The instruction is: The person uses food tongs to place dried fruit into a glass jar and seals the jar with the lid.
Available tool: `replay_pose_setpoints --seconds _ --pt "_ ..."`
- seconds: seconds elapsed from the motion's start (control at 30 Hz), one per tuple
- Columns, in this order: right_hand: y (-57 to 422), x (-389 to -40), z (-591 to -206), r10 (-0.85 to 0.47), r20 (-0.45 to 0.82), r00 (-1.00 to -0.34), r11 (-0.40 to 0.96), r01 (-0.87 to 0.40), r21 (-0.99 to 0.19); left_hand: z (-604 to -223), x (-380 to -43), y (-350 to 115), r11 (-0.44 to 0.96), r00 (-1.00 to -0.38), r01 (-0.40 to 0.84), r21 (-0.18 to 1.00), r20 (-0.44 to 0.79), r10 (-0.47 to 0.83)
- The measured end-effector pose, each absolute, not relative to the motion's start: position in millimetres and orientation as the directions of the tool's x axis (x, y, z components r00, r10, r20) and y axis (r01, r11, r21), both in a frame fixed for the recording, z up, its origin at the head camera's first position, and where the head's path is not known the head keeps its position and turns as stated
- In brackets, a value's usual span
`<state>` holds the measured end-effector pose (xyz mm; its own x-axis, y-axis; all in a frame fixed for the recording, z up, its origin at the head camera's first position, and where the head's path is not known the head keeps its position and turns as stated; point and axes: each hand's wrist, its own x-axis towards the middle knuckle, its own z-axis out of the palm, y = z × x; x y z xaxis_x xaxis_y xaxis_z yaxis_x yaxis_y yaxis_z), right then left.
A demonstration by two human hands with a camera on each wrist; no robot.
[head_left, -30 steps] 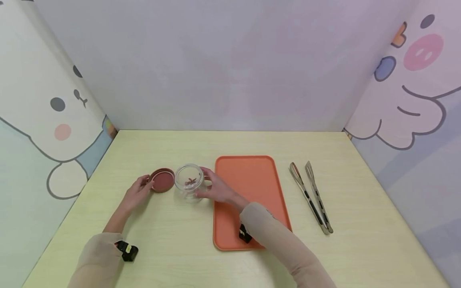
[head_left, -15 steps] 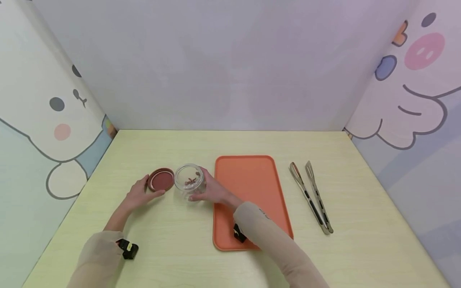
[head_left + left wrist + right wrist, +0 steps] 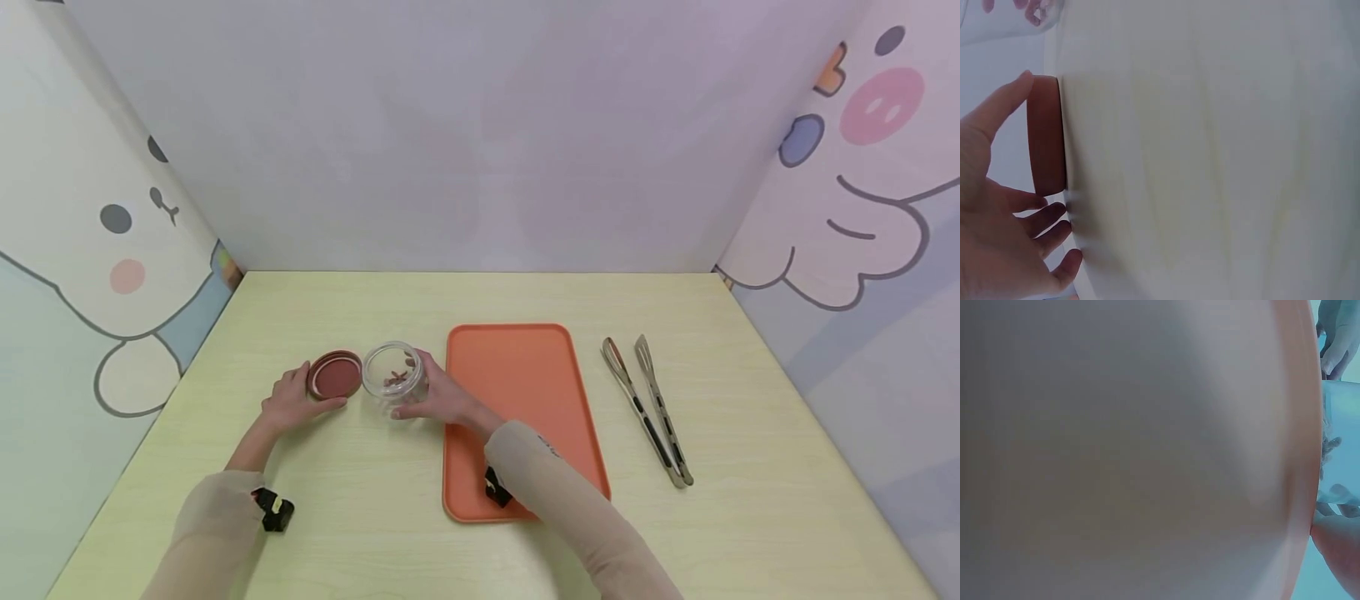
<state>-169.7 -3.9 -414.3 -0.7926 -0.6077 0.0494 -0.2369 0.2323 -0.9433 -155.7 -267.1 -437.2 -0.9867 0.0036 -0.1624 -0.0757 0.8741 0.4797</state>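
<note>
A round reddish-brown lid point(image 3: 335, 377) lies on the table, its rimmed inner side facing up. My left hand point(image 3: 288, 406) holds it, thumb along the near edge and fingers at the far left edge. In the left wrist view, the lid point(image 3: 1046, 134) stands between thumb and index finger. Just right of it is an upright, uncovered clear glass jar point(image 3: 387, 402). Several brown star-shaped pieces point(image 3: 396, 378), resembling star anise, lie inside. My right hand point(image 3: 444, 400) grips the jar from its right side, some fingers hidden behind. In the right wrist view only part of the jar point(image 3: 1342, 462) shows.
An orange tray point(image 3: 517, 367) lies to the right of the jar, under my right forearm. Farther right rests a pair of metal tongs point(image 3: 658, 417) with its arms spread. Walls border the table point(image 3: 352, 300) at the back and both sides.
My left hand has shifted from the lid's left edge to span it, the thumb now at the near side. My right hand has closed further round the jar, which stays about in place.
</note>
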Motion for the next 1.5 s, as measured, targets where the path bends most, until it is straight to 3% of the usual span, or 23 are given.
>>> replay_pose_setpoints --seconds 0.3,0.67,0.93,1.1,1.33,1.4,1.5 --pt "-2 -170 -412 -0.607 0.071 -0.791 0.237 -0.266 -0.934 -437 -159 -265 0.867 -0.988 -0.09 0.489 -0.156 -0.015" --pt "0 -173 -417 -0.547 0.041 -0.836 0.266 -0.22 -0.938 -439 -160 -261 0.883 -0.99 -0.091 0.46 -0.138 -0.03" --pt "6 -182 -431 -0.486 0.024 -0.874 0.307 -0.196 -0.931 -435 -162 -261 0.82 -0.987 -0.138 0.556 -0.141 -0.071" --pt "12 -183 -425 -0.49 0.104 -0.866 0.249 -0.254 -0.935 -429 -160 -260 0.692 -0.984 -0.175 0.7 -0.151 -0.096" --pt "23 -179 -402 -0.559 0.193 -0.806 0.001 -0.234 -0.972 -420 -150 -260 0.432 -0.984 -0.175 0.885 -0.141 -0.11" --pt "28 -174 -392 -0.556 0.182 -0.811 0.011 -0.226 -0.974 -418 -148 -259 0.31 -0.99 -0.133 0.941 -0.11 -0.092" --pt "33 -168 -380 -0.537 0.154 -0.829 0.1 -0.244 -0.965 -416 -146 -258 -0.009 -0.999 -0.035 0.999 -0.035 -0.027"
